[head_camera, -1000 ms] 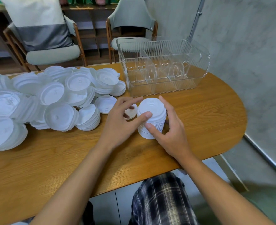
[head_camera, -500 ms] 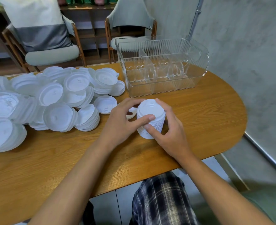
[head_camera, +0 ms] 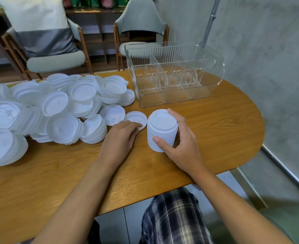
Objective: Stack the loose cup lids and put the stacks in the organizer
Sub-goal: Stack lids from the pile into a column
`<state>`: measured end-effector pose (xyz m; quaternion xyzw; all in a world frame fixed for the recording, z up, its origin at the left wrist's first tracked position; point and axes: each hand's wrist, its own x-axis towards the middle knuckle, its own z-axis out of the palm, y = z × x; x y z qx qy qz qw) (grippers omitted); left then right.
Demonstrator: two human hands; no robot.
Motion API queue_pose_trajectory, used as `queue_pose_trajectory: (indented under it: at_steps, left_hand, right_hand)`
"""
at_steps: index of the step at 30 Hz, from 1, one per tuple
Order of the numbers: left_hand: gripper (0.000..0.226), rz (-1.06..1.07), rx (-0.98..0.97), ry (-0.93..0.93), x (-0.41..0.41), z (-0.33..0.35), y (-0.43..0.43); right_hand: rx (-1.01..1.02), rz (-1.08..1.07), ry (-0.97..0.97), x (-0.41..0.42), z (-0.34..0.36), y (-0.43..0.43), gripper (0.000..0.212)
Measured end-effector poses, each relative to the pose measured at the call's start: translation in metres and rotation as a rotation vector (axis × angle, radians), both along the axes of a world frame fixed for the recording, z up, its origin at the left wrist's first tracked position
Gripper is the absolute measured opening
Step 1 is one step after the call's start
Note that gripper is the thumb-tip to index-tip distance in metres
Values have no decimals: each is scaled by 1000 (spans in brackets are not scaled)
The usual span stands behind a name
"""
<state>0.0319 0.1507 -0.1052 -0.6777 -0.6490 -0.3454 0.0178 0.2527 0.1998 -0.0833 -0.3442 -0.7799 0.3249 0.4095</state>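
Observation:
A tall stack of white cup lids [head_camera: 162, 131] stands upright on the wooden table [head_camera: 57, 173]. My right hand [head_camera: 178, 143] grips it, thumb on the near side and fingers round the far right. My left hand [head_camera: 120, 138] is off the stack and its fingertips touch a single loose lid [head_camera: 133, 117] lying just left of it. A big heap of loose white lids [head_camera: 48, 110] covers the table's left half. The clear plastic organizer [head_camera: 173, 74] with ribbed walls and dividers stands behind the stack, with nothing in its compartments.
Two wooden chairs with grey cushions [head_camera: 55, 62] [head_camera: 140, 23] stand behind the table. A concrete wall [head_camera: 268, 67] runs along the right. The table's rounded right end [head_camera: 247, 138] lies bare beside the stack. My plaid-clad lap [head_camera: 175, 219] shows below the table's near edge.
My left hand has let go of the stack and moved left onto the single loose lid. My right hand keeps its hold on the stack.

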Motion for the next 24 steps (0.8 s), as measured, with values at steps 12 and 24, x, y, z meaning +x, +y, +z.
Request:
queue_pose_trajectory:
  at_steps: [12,24]
  left_hand:
    - [43,104,106,-534,14,37,-16]
    - [36,17,33,-1064,17,72,-20]
  right_hand:
    - [1,-2,19,1,1,0,74]
    - [31,-6,7,-1,1,0,75]
